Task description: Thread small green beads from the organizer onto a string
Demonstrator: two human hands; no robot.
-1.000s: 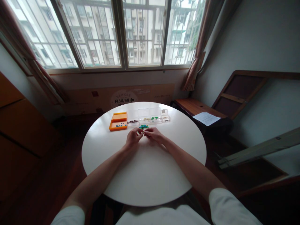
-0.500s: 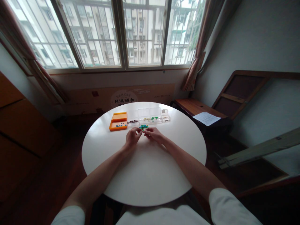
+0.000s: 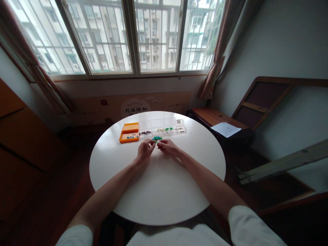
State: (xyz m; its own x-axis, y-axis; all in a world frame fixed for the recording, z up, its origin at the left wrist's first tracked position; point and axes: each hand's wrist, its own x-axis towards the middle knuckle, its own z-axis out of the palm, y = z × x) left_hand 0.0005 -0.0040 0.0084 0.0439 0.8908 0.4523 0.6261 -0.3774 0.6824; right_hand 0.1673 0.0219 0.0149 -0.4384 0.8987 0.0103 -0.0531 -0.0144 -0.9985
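Observation:
On the white round table [image 3: 164, 191], my left hand [image 3: 145, 149] and my right hand [image 3: 167, 147] face each other, fingertips close together. Both are closed in a pinch. A tiny green piece [image 3: 156, 142] shows at the right fingertips; its exact kind is too small to tell. Whatever the left fingers hold is hidden. Just beyond the fingertips lies a small heap of blue and green pieces [image 3: 157, 138].
Behind the heap stand an open orange box [image 3: 120, 140] with small blue and dark pieces, and clear lidded boxes [image 3: 160, 122] with dark, cream and green bits. Printed paper [image 3: 226, 129] lies on a wooden bench [image 3: 212, 115] at right.
My fingertips have drawn very slightly apart, and the small green piece shows a little more between them. The boxes and the heap look the same.

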